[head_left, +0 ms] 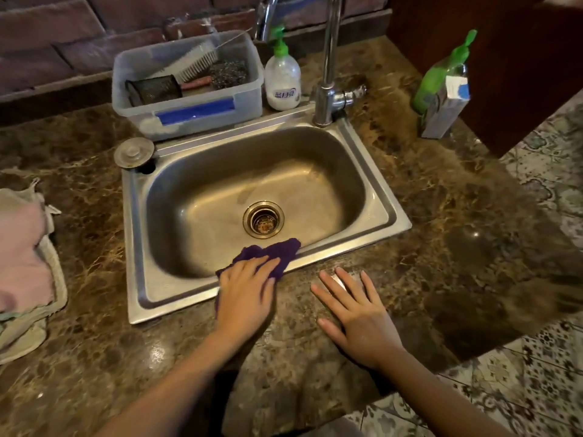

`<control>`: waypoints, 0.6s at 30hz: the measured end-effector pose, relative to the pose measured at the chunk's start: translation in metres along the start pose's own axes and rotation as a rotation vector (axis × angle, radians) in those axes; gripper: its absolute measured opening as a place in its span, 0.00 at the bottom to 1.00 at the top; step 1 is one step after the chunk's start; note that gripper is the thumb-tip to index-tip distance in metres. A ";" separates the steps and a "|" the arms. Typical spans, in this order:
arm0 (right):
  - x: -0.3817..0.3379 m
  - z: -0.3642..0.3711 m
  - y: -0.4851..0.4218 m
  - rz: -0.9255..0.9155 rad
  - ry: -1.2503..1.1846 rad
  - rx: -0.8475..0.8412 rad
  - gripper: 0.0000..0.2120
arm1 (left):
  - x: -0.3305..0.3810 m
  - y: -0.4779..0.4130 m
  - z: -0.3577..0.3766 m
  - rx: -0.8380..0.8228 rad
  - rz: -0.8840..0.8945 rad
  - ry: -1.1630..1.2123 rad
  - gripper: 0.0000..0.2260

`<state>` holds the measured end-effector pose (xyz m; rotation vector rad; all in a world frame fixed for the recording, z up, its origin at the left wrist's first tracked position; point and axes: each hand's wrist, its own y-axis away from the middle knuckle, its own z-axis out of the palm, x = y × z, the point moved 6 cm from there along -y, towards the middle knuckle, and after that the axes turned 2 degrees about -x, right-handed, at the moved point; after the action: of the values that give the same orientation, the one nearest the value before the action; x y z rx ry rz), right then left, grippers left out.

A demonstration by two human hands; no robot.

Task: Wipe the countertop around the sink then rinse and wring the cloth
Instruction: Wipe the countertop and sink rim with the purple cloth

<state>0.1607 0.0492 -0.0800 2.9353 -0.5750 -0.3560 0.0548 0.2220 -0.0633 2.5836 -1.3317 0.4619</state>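
the marble bench surrounds the steel sink. just in front of the sink the right grip lies flat, fingers spread. the left grip, blurred, seems to press flat-fingered on the purple cloth over the sink's front rim.

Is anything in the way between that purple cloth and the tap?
Nothing visible. The purple cloth sits under the left hand on the sink's near rim; only bare basin lies between it and the tap.
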 end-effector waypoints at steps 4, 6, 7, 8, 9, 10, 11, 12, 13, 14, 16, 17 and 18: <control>-0.001 -0.002 0.001 -0.033 -0.002 0.035 0.26 | -0.049 0.019 -0.020 0.007 -0.037 -0.006 0.19; -0.001 -0.003 0.001 -0.042 -0.019 0.051 0.26 | -0.044 0.016 -0.019 0.028 -0.063 0.015 0.20; 0.000 -0.003 0.002 -0.040 -0.035 0.060 0.26 | -0.035 0.012 -0.017 0.037 -0.064 0.023 0.19; 0.000 -0.003 0.002 -0.037 -0.048 0.065 0.26 | -0.023 0.007 -0.014 0.040 -0.048 0.033 0.19; -0.001 -0.003 0.002 -0.038 -0.055 0.064 0.25 | -0.010 0.000 -0.009 0.035 -0.024 0.045 0.18; -0.002 -0.003 0.002 -0.042 -0.055 0.061 0.25 | 0.007 -0.009 -0.002 0.022 0.008 0.059 0.17; -0.002 -0.004 0.002 -0.041 -0.051 0.059 0.25 | 0.026 -0.022 0.005 -0.001 0.046 0.078 0.15; -0.002 -0.006 0.001 -0.035 -0.045 0.057 0.24 | 0.048 -0.035 0.014 -0.030 0.087 0.095 0.15; -0.001 -0.008 0.001 -0.018 -0.041 0.054 0.24 | 0.071 -0.048 0.022 -0.057 0.126 0.107 0.15; 0.001 -0.009 0.000 0.012 -0.050 0.057 0.24 | 0.091 -0.059 0.029 -0.077 0.159 0.112 0.15; 0.009 -0.011 0.001 0.106 -0.126 0.072 0.23 | 0.112 -0.071 0.036 -0.092 0.204 0.116 0.16; 0.017 -0.013 0.002 0.163 -0.151 0.088 0.23 | 0.112 -0.072 0.038 -0.096 0.218 0.112 0.16; 0.030 -0.015 0.003 0.216 -0.147 0.115 0.23 | 0.108 -0.069 0.038 -0.095 0.230 0.115 0.16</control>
<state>0.1903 0.0359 -0.0707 2.9308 -0.9532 -0.5315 0.1770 0.1679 -0.0623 2.3021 -1.5770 0.5603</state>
